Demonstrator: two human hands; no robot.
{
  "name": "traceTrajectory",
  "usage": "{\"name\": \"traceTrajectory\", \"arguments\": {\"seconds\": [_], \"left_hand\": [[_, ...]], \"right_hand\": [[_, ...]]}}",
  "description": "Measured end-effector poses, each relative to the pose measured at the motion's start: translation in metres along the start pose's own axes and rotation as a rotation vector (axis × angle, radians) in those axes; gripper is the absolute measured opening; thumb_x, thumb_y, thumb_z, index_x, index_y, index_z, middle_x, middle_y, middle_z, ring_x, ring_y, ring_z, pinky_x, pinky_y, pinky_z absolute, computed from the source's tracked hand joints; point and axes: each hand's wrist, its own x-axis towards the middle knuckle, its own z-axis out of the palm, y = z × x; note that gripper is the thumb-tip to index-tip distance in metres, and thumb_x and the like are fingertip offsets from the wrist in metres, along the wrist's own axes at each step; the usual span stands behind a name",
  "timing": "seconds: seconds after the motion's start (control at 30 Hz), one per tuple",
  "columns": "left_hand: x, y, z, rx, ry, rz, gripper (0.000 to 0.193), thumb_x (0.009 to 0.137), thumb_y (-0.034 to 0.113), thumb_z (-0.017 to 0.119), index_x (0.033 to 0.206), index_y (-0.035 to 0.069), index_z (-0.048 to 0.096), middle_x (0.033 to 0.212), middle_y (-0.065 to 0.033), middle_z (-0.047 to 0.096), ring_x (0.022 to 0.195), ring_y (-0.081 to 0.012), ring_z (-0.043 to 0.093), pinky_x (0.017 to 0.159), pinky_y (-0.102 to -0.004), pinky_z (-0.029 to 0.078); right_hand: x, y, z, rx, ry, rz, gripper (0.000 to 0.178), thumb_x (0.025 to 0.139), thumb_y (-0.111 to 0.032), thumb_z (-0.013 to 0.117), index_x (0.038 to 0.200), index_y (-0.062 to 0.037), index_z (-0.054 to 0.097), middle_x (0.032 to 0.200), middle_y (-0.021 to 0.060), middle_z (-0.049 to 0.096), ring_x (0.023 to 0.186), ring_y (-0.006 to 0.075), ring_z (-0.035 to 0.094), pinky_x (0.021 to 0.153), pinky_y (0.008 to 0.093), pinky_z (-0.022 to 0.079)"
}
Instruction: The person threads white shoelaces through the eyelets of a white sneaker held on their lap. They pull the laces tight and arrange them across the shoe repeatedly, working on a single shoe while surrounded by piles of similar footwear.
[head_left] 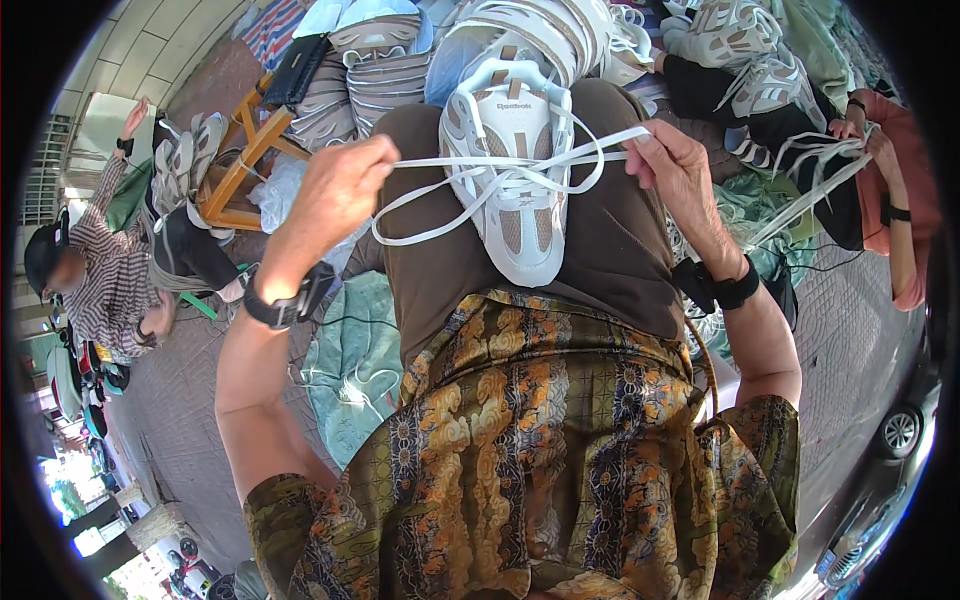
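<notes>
A white and beige sneaker (508, 215) lies across my lap between my thighs, its toe pointing toward me. White shoelaces (425, 237) run through its lower eyelets, and long loops of them spread out to both sides. My left hand (345, 190) is closed on a stretch of lace left of the shoe. Right of the shoe, my right hand (678, 180) pinches another stretch between thumb and fingers. Between the hands the laces are drawn nearly straight across the shoe's tongue. Neither hand touches the shoe's body.
Stacks of beige and white shoe parts (375, 85) stand beyond my knees. A wooden stool (245, 165) is at the far left, near a seated person (105, 270). On the right, another person's hands (868, 140) hold a bundle of white laces. A green sack (352, 360) lies by my left leg.
</notes>
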Motion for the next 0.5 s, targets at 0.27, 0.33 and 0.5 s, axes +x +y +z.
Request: {"name": "traceTrajectory", "arguments": {"seconds": [0.27,0.33,0.5], "left_hand": [[-0.080,-0.065,-0.049,-0.015,-0.094,-0.425,0.008,0.087,0.008,0.056,0.084,0.001,0.059,0.062,-0.0014,0.054,0.057,-0.0083,0.051,0.054,-0.0246,0.039],[-0.097,-0.077,-0.064,-0.195,-0.136,-0.439,0.009,0.088,0.009,0.057,0.085,0.001,0.058,0.063,0.0000,0.053,0.057,-0.0070,0.049,0.053,-0.0227,0.039],[-0.129,-0.083,-0.096,-0.408,-0.136,-0.534,0.006,0.088,0.005,0.056,0.087,0.000,0.058,0.065,0.0017,0.051,0.058,-0.0055,0.048,0.052,-0.0214,0.037]], "right_hand": [[-0.001,0.002,0.042,0.156,-0.066,-0.064,0.013,0.089,-0.010,0.056,0.088,-0.0009,0.065,0.070,0.0072,0.059,0.059,0.0153,0.052,0.058,0.0272,0.044],[0.002,0.004,0.047,-0.089,0.022,-0.298,0.010,0.087,-0.008,0.059,0.088,-0.0009,0.065,0.071,0.0118,0.059,0.059,0.0221,0.054,0.060,0.0295,0.046],[0.006,0.004,0.050,-0.610,-0.067,-0.585,0.006,0.082,-0.007,0.060,0.078,-0.0038,0.057,0.071,0.0120,0.058,0.066,0.0347,0.060,0.056,0.0431,0.048]]}}
